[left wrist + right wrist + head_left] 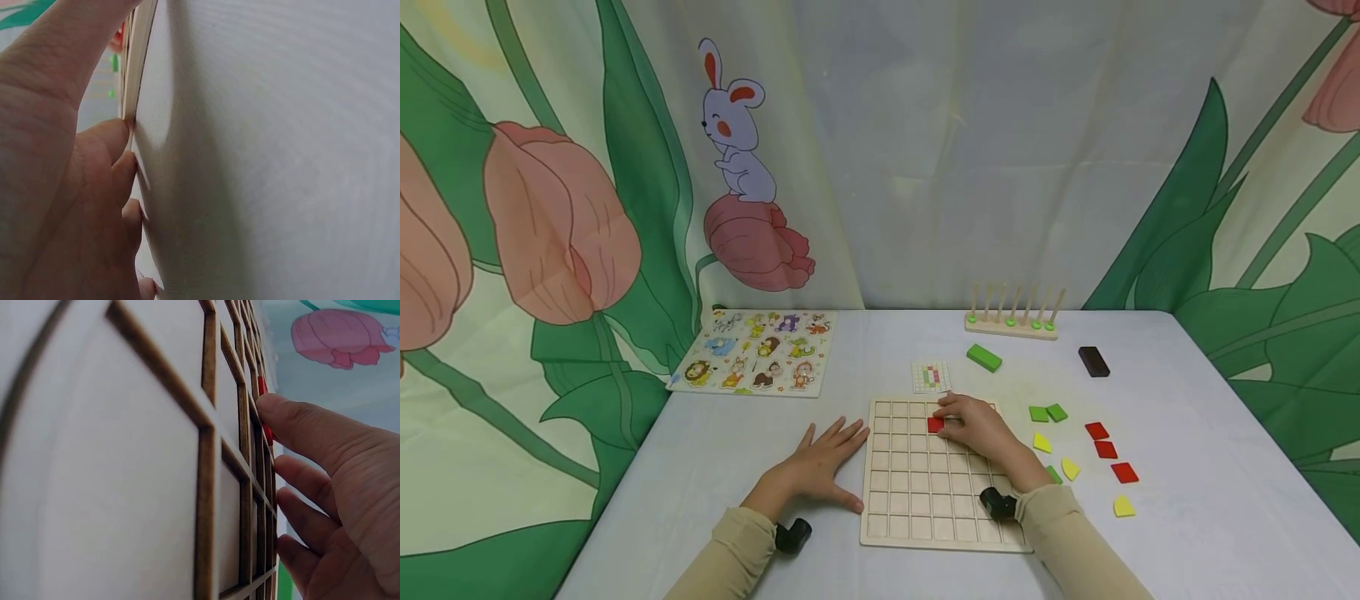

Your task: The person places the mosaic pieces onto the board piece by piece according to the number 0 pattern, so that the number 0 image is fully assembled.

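A wooden grid board (pixel 898 504) lies on the white table, its raised strips forming rows of square cells. My right hand (pixel 977 427) reaches over its far part and pinches a red square tile (pixel 936 425) between thumb and fingers, at a cell near the far edge. In the right wrist view the thumb (pixel 300 419) is against the red tile (pixel 265 412). Fingers spread, my left hand (pixel 816 467) rests at the board's left edge, thumb and fingertips touching the side. The left wrist view shows those fingers (pixel 125 175) along the board's edge (pixel 139 62).
Right of the board lie loose red tiles (pixel 1105 450), yellow tiles (pixel 1070 469) and green tiles (pixel 1039 414). Behind it are a small pattern card (pixel 919 377), a green block (pixel 983 358), a pegged stand (pixel 1011 325) and a black object (pixel 1093 362). An animal puzzle board (pixel 752 354) lies back left.
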A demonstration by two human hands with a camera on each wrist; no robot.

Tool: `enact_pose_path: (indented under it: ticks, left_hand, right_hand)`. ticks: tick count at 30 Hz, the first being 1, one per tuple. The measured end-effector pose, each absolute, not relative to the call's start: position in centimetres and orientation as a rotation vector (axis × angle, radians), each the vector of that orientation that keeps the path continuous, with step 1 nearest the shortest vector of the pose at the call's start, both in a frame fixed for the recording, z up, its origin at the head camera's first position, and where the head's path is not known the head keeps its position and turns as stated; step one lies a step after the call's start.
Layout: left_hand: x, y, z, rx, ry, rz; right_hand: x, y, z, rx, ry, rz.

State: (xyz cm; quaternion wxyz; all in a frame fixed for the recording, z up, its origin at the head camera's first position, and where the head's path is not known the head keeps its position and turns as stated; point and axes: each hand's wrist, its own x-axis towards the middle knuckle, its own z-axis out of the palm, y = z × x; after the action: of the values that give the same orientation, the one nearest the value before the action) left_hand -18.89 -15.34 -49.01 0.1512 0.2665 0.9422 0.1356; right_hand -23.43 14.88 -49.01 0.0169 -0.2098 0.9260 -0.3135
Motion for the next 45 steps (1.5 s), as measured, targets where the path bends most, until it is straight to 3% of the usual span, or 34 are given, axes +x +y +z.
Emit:
enact_pose_path:
  ticks: [11,26,45]
  left_hand:
    - [-19.1,-15.4,-49.3,0.757,2.707,0.375]
    - [-19.0,-15.3,-49.0,0.756,2.696,0.368]
    - [-18.9,-15.4,-49.1,0.761,2.706,0.381]
  right_hand:
    - [-23.2,15.7,-47.1,-0.628,2.905,-1.011]
    - [-22.4,24.4,-44.4,-0.391,3.08,-1.088]
    - [-20.0,28.5,-44.1,-0.237,3.045,-1.014]
